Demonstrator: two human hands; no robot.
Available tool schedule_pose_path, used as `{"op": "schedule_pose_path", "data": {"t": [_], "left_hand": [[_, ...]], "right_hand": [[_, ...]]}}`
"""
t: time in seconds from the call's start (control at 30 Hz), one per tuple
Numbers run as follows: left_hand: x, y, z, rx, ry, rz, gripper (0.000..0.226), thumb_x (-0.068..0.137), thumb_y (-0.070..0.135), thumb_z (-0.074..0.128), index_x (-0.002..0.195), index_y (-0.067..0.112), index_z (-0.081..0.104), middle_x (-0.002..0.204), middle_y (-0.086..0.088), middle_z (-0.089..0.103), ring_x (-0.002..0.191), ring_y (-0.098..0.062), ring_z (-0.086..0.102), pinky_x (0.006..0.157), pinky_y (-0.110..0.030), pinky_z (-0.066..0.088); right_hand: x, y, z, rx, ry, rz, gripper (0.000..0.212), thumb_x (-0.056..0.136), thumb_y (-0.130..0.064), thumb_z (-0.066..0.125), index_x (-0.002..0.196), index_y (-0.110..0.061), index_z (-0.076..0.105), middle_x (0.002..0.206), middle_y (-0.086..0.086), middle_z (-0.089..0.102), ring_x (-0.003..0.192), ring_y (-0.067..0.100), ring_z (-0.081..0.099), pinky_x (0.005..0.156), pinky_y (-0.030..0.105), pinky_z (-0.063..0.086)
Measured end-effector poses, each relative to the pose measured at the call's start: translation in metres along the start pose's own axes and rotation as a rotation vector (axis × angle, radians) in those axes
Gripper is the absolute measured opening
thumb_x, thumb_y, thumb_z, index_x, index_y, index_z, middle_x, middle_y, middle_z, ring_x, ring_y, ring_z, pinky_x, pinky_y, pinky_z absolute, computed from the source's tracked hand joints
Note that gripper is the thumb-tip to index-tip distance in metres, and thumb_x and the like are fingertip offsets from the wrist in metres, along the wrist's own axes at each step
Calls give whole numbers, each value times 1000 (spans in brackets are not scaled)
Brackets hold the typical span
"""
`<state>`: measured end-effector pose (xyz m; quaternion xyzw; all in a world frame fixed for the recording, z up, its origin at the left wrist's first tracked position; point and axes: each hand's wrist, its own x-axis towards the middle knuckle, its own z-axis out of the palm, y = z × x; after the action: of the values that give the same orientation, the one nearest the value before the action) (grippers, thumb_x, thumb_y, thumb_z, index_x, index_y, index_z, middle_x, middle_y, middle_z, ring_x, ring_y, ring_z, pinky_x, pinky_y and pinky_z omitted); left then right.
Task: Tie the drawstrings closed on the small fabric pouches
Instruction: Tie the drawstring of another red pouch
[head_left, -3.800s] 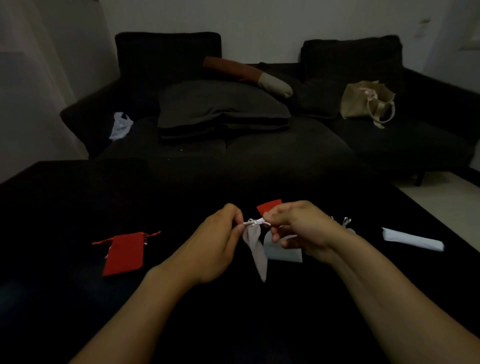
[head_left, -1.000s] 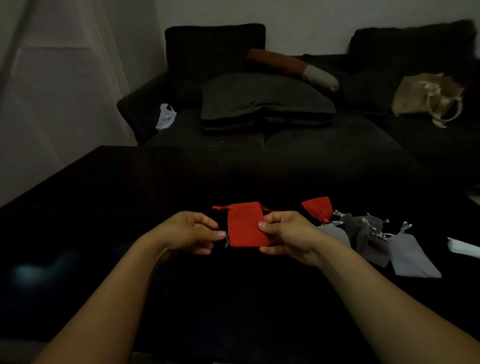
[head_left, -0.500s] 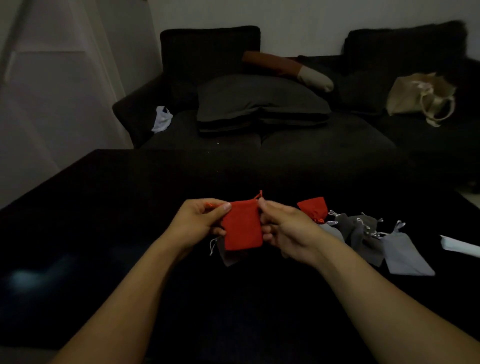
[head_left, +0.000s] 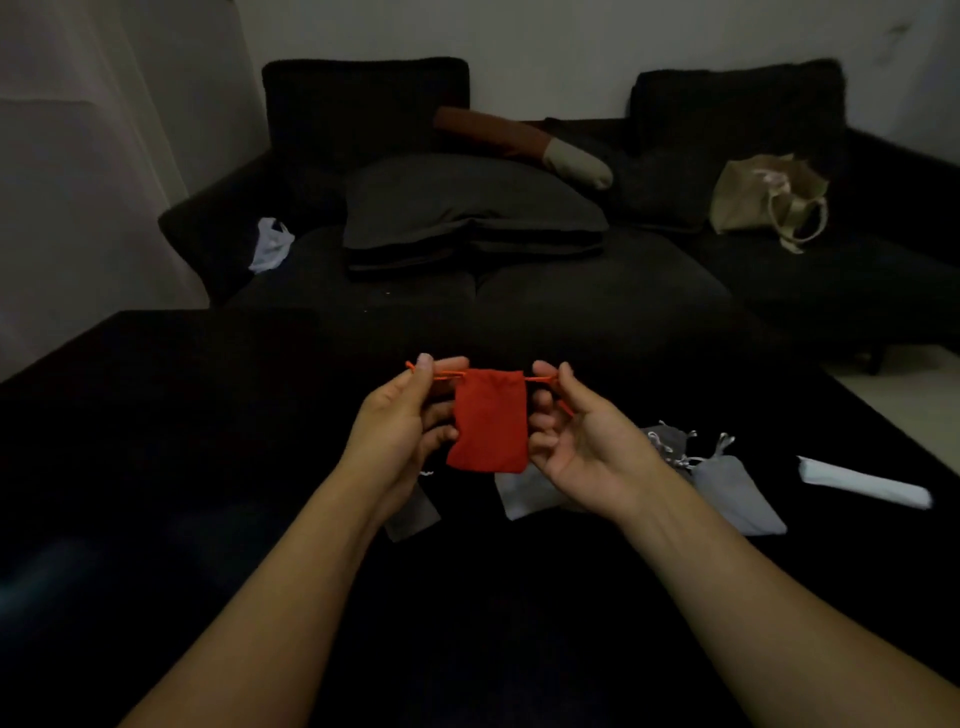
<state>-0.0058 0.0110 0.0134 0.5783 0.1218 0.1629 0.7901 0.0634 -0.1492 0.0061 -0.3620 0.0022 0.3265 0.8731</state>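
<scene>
A small red pouch (head_left: 489, 422) hangs in the air above the black table (head_left: 156, 415), its mouth partly gathered. My left hand (head_left: 402, 422) pinches the red drawstring (head_left: 441, 375) on the pouch's left side. My right hand (head_left: 576, 431) pinches the string on the right side. Both strings run out sideways from the pouch's top. Grey pouches lie on the table below and to the right: one (head_left: 735, 496) at the right, another (head_left: 524, 496) partly hidden under my right hand, a darker one (head_left: 413, 514) under my left wrist.
A white folded piece (head_left: 862, 480) lies at the table's right. Behind the table stands a dark sofa (head_left: 519, 270) with cushions, a beige bag (head_left: 763, 200) and a white plastic bag (head_left: 270, 244).
The grey pouch I was tying is now on the table. I picked up the red pouch, lifted it, and my hands moved from its sides out to its two drawstrings.
</scene>
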Motion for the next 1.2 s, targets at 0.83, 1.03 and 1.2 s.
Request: {"op": "schedule_pose_path", "data": {"t": [0.83,1.03,1.2], "left_hand": [[-12,-9,55,-262,-135,3,33,97,23,24,66,17,35,56,2,25,50,-13,30,56,-30,38],[-10,-18,48,15,-201,63,32,102,17,42,89,6,69,56,4,46,53,-9,44,53,-23,42],[-16,-17,45,161,-259,85,35,91,28,59,75,-2,64,58,-4,49,53,-10,47,54,-21,42]], "right_hand": [[-32,-25,5,-496,-32,-276,35,104,-23,41,85,-4,64,64,5,56,58,13,49,55,22,41],[-34,-35,-3,-811,-93,-467,25,99,-21,53,98,-7,75,80,5,69,67,10,58,59,22,46],[-40,-40,1,-947,-172,-748,16,86,-3,67,98,4,74,109,10,66,98,9,66,83,23,55]]}}
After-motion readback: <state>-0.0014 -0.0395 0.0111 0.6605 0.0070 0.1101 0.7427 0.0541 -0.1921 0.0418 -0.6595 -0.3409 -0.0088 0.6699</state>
